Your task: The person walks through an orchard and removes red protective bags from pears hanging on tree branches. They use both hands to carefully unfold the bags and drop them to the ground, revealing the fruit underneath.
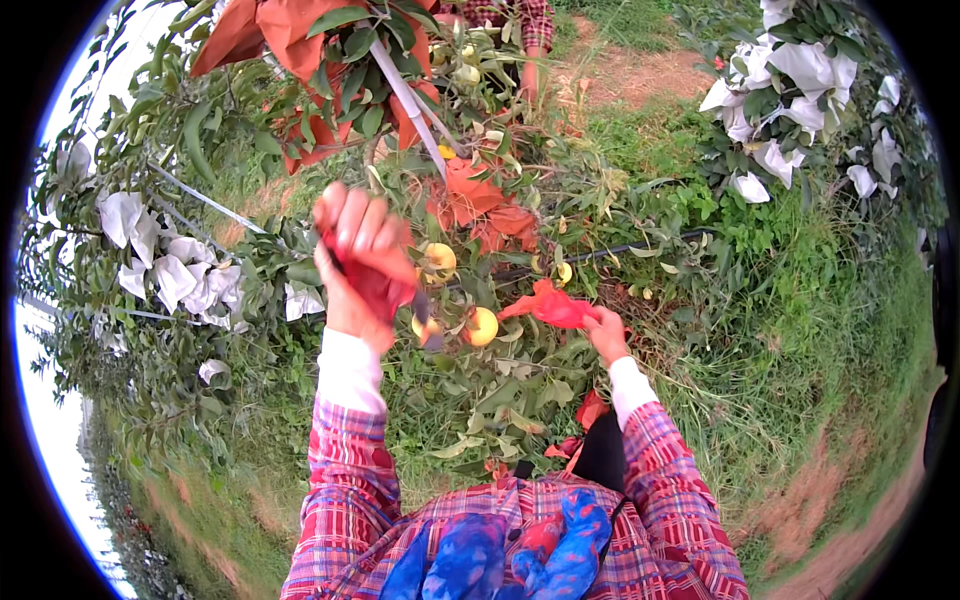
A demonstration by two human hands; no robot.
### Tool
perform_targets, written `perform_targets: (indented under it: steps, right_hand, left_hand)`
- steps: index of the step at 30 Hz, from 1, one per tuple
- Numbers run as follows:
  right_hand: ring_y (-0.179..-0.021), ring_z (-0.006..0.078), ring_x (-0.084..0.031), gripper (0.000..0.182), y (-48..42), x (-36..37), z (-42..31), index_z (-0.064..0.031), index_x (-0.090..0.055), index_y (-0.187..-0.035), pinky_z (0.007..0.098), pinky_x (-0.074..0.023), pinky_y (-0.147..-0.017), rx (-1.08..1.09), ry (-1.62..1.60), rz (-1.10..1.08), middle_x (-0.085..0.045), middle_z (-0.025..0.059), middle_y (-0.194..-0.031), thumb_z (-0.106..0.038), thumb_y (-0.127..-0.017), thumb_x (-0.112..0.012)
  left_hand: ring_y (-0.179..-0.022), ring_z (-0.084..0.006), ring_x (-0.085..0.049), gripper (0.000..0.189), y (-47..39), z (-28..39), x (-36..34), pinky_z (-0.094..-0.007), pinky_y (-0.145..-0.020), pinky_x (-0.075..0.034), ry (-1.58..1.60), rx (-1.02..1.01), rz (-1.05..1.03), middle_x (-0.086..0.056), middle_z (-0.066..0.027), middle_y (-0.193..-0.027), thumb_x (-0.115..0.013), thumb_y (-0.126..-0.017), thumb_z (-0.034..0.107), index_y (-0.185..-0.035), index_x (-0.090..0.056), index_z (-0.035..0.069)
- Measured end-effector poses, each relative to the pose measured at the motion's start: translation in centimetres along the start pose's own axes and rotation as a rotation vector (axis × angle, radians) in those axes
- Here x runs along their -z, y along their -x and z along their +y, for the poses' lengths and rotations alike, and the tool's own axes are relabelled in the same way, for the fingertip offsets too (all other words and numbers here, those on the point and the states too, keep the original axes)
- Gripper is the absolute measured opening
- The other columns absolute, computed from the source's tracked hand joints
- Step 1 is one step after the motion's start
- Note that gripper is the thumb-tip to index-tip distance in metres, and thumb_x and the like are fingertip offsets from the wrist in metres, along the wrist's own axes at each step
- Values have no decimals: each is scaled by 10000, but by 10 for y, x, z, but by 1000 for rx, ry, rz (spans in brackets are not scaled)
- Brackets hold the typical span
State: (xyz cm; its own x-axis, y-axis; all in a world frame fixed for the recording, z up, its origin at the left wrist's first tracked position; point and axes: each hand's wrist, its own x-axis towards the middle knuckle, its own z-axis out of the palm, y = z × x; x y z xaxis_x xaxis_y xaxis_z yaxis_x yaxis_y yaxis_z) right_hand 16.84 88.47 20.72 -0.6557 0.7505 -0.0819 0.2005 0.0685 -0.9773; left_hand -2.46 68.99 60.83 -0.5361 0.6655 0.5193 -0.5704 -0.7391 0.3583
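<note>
My left hand, raised and blurred, is closed around a crumpled red paper fruit bag. A dark strip hangs beside that bag; what it is I cannot tell. Lower down, my right hand pinches the end of another red fruit bag, stretched out to the left. Between my hands a pale yellow apple sits among the leaves. Close to my left hand are a second yellow apple and a third, partly covered apple.
Red bags cling to the branches ahead, near a pale pole. White bags hang on the left tree, and more white bags at upper right. Another person's arm reaches in beyond the branches. A black pouch lies against my waist.
</note>
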Motion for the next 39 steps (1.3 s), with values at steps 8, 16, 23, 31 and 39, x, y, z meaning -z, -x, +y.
perform_targets:
  steps: [8, 16, 23, 31, 39]
  right_hand:
    - [-782, 291, -644, 309, 113, 104, -30, -28, -661, -989, 351, -521, -753, -126, 1012, -1137, -660, 171, -852, -238, -763, -646]
    - [-727, 196, -584, 106, 81, -92, -350, 15, -578, -884, 307, -464, -667, 698, 271, -822, -573, 89, -791, -71, -825, -558]
    - [-743, 113, -619, 98, 50, -162, -419, 26, -602, -909, 259, -511, -675, 227, -12, -955, -650, 63, -840, -42, -871, -543]
    - [-690, 84, -587, 222, -73, -102, -320, -24, -600, -1059, 227, -481, -595, 247, -75, -358, -656, 46, -886, 6, -843, -560]
    - [-1163, 144, -469, 688, -104, -162, -287, -26, -412, -1355, 279, -347, -1000, 426, 120, -1058, -544, 117, -1278, 64, -715, -650]
  left_hand:
    - [-869, -192, -644, 334, 204, 121, 80, -282, -753, -490, -1844, 1422, -232, -680, -90, -973, -605, -890, 208, -1111, -587, -42]
    - [-1115, -224, -551, 657, 152, 64, 156, -388, -891, -432, -738, 206, 695, -508, -116, -1306, -652, -859, 210, -1393, -329, 3]
    - [-1137, -195, -500, 845, 118, 5, 169, -339, -958, -428, -944, 88, 537, -492, -66, -1240, -728, -699, -1, -1405, -268, 67]
    - [-887, -163, -624, 457, 120, -22, 178, -302, -772, -507, -1195, -220, 955, -646, -92, -985, -685, -667, -73, -1098, -547, -12]
    - [-713, -96, -611, 243, 124, -8, 185, -267, -645, -502, -983, -17, 863, -666, -30, -832, -539, -779, -85, -991, -639, -20]
